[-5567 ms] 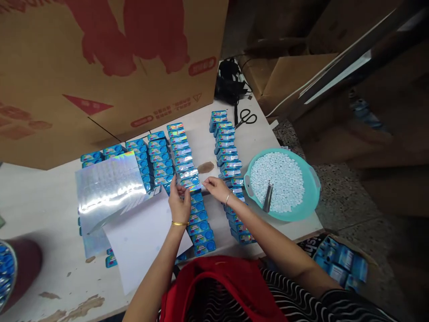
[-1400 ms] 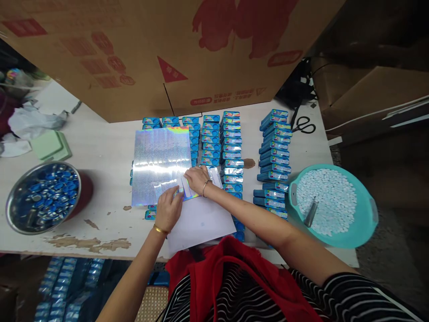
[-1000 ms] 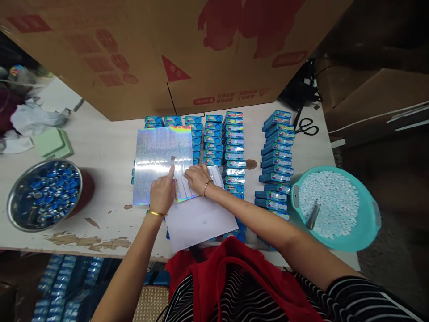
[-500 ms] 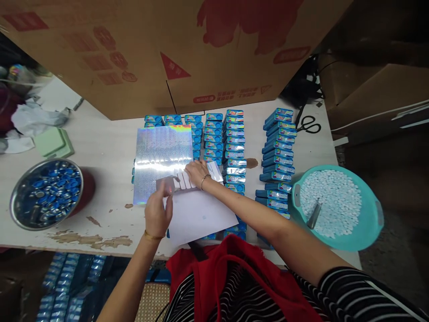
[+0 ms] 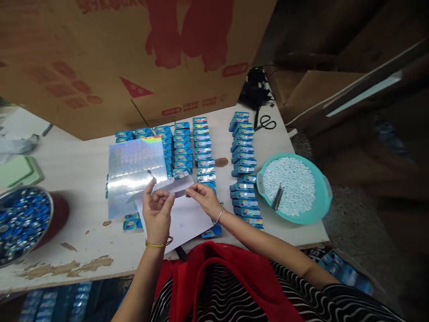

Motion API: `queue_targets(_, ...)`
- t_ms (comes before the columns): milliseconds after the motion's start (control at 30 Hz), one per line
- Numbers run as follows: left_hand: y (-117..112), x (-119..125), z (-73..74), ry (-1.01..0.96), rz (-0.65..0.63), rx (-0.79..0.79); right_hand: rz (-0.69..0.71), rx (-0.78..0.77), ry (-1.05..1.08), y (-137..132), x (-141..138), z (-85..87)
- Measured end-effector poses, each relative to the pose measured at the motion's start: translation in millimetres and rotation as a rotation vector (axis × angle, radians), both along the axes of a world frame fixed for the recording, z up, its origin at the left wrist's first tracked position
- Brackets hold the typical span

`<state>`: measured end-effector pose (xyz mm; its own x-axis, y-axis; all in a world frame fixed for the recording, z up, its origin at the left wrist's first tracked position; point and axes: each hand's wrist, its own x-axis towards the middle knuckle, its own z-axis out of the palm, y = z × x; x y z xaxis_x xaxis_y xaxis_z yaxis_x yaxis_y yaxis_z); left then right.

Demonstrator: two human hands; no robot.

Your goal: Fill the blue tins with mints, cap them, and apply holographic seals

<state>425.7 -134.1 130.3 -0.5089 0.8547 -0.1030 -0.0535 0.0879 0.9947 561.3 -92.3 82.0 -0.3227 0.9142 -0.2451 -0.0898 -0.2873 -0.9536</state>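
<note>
A pale paper strip [image 5: 179, 184] is stretched between my hands, above the white sheet [image 5: 187, 219]. My right hand [image 5: 207, 201] pinches its right end between thumb and fingertips. The fingers of my left hand [image 5: 157, 210] are curled, with the thumb against the strip's lower edge; a small dark piece shows at the index fingertip, too small to name. Behind the strip, a shiny holographic sheet [image 5: 134, 165] lies over part of the rows of small blue cases [image 5: 183, 145].
Another column of blue cases [image 5: 244, 156] stands to the right, near black scissors [image 5: 266, 123]. A turquoise basin [image 5: 323, 197] holds white pellets and a metal scoop [image 5: 277, 198]. At left are a metal bowl [image 5: 50, 214] of blue caps and green blocks [image 5: 20, 172]. A large carton [image 5: 110, 107] stands behind.
My right hand has lifted off the strips on the sheet and now pinches one end of a strip. My left hand has turned palm up. The view has swung right.
</note>
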Motion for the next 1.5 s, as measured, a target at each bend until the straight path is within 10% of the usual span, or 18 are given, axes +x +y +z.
queue_targets(300, 37, 74, -80.4, 0.334, -0.263, -0.058, -0.222, 0.170, -0.418, 13, 90, -45.4)
queue_targets(633, 59, 76, -118.9, 0.757, -0.368, -0.194, -0.054, 0.329, -0.877, 34, 89, -89.2)
queue_targets(1100, 67, 78, -111.6, 1.091, -0.348, -0.434, -0.176, 0.248, -0.666, 13, 79, -120.9)
queue_targets(1267, 67, 72, -114.2, 0.995, -0.341, -0.310, 0.058, 0.222, -0.852, 11, 82, -114.7)
queue_targets(1500, 45, 76, -85.6, 0.538, -0.294, -0.113, -0.295, -0.067, -0.282, 9, 91, -78.7)
